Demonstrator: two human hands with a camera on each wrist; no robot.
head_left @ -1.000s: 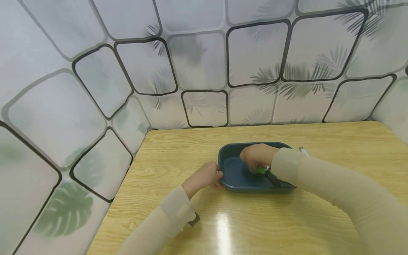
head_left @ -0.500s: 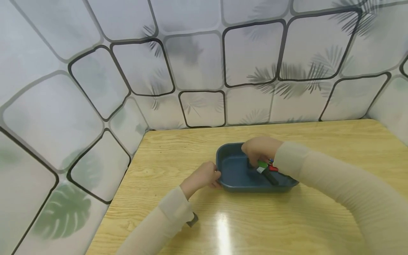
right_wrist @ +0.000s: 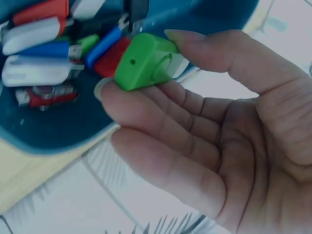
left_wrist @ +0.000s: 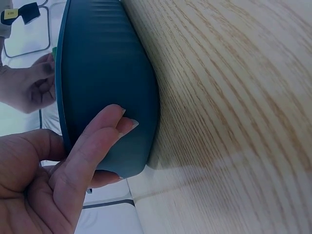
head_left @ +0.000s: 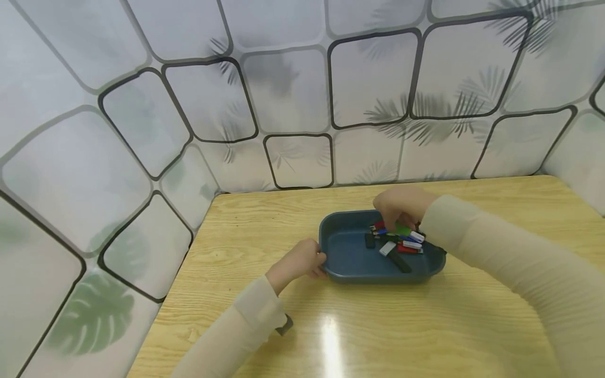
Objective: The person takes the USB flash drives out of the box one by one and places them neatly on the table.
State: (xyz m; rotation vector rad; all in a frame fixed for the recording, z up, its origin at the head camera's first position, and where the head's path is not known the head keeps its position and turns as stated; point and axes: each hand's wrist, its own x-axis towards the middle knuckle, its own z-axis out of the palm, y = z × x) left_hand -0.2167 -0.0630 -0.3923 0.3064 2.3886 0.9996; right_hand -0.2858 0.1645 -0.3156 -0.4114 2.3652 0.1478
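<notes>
My right hand is over the back right part of a dark blue plastic tray. In the right wrist view, thumb and fingers pinch a chunky green USB stick with a small hole in its end. Below it in the tray lies a pile of sticks: a white one, a blue one and a red one among several others. My left hand grips the tray's left end, thumb at the rim and fingers against the outer wall.
Nearer the tray's front lies a black stick with a grey end. The tray stands on a wood-grain table. A small dark piece shows beside the left sleeve. Patterned cloth walls rise behind and at the left.
My right hand has moved back and to the right with the green USB stick, uncovering the pile in the tray. The left hand keeps its grip on the tray's left end.
</notes>
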